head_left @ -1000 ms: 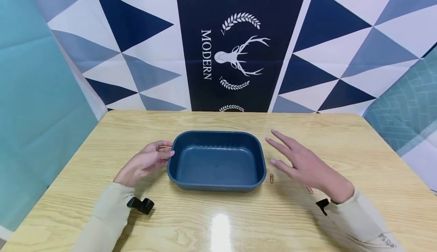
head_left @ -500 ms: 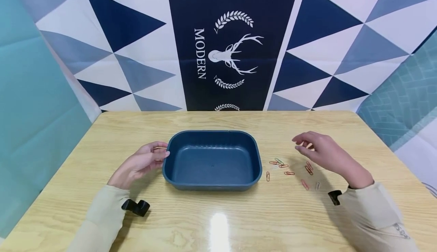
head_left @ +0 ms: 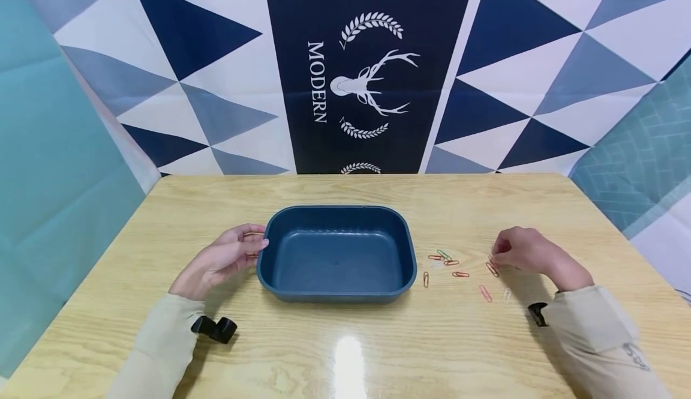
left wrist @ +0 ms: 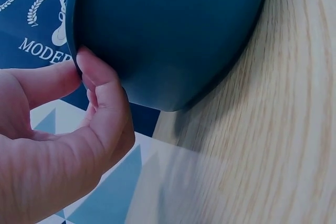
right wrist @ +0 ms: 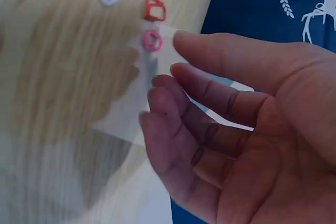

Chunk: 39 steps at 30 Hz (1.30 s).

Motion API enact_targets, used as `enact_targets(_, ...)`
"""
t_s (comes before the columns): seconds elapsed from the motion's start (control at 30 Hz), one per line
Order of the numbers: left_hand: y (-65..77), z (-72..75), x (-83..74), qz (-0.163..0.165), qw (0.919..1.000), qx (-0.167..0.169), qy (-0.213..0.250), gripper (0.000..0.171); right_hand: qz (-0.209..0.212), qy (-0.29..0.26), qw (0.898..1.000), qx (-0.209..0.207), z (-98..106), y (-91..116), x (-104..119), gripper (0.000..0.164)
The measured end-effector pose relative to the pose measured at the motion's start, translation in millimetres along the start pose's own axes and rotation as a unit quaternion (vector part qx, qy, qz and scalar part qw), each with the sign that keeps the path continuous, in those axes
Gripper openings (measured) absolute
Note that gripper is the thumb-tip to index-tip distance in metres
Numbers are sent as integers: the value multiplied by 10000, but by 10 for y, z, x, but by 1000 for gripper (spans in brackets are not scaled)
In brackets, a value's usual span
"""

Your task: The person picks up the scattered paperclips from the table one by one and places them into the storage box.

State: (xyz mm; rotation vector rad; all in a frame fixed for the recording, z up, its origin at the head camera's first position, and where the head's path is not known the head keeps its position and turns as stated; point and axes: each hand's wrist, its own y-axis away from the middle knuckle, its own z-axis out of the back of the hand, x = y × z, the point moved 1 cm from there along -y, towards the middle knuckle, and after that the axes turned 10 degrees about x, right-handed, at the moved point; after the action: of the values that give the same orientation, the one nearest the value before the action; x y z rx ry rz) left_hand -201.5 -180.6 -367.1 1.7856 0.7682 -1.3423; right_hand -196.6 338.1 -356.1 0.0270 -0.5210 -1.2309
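A dark blue plastic tub rests on the wooden table, its inside bare. My left hand pinches its left rim; in the left wrist view the thumb and fingers meet at the tub's edge. To the right of the tub, my right hand reaches down, fingertips close to a red paper clip. In the right wrist view a pink paper clip lies just off the thumb tip, a red one above it. The thumb and fingers stand apart with nothing seen between them.
Several more paper clips lie scattered between tub and right hand: a green one, a red one, another red one by the tub. A pink clip and a white clip lie nearer. A patterned cloth hangs behind the table.
My right hand has moved right, away from the tub, then lowered to the red clips, its spread fingers curling in. Clips it covered now show. The left hand keeps its hold on the rim.
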Motion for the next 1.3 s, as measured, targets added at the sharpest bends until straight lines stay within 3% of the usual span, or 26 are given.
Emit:
enact_targets(0.43, -31, 17, 23, 0, 9998, 60, 183, 26, -376, -549, 9966, 486, -30, -5, 4, 9)
enact_targets(1.3, -13, 11, -1, -11, 9994, 145, 326, 30, -419, -238, 9985, 246, -40, -37, 114, 9)
